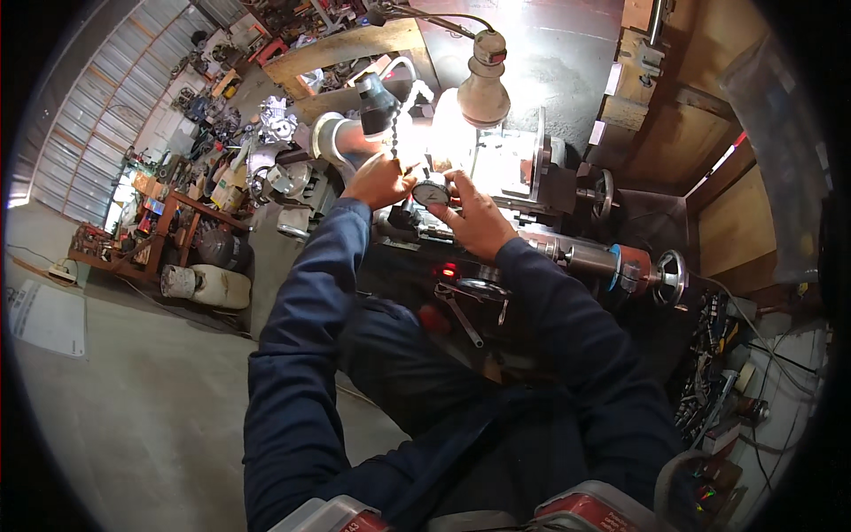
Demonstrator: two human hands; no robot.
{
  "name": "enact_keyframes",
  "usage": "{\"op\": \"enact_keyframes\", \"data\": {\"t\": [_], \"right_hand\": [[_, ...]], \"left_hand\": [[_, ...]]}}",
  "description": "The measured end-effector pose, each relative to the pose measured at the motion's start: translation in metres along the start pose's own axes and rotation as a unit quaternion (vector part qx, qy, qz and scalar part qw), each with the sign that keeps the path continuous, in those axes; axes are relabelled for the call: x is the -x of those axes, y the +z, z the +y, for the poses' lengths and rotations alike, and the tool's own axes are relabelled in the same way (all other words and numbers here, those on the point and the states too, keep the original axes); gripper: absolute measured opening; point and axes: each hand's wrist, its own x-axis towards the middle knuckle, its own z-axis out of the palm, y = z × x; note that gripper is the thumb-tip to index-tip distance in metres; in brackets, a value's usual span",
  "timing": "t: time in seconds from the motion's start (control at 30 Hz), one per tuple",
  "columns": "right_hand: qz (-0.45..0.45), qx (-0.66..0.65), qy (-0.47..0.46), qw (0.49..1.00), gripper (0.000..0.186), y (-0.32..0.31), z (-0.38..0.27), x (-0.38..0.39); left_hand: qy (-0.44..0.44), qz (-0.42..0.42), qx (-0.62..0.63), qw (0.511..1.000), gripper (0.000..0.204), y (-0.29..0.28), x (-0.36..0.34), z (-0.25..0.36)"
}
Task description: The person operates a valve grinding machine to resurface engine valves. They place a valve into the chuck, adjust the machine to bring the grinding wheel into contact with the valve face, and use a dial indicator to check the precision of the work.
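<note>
Round white-faced dial gauge with dark rim at twelve o'clock from mid-view; bare right hand, at its four o'clock, pinches the rim between thumb and fingers; bare left hand, at its ten, curled, though glare leaves me unable to tell whether it grips anything; my judgement: hold the rim lightly, keep fingertips off the face, support it squarely without side strain; materials: smooth, bright steel cylinder toward three; polished, ring-shaped metal handwheel beyond; cream, bell-shaped lamp toward one.
</note>
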Motion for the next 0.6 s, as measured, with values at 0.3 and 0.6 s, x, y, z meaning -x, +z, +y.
{"op": "enact_keyframes", "data": {"t": [0.3,0.6], "right_hand": [[0.016,0.004,-0.038,0.999,0.047,0.003,-0.003,0.004],[0.010,-0.018,-0.003,1.000,0.050,0.015,-0.014,0.002]], "left_hand": [[0.058,-0.080,-0.189,0.977,0.024,0.016,-0.009,-0.020],[0.034,0.031,-0.128,0.991,0.026,0.017,0.010,-0.047]]}}
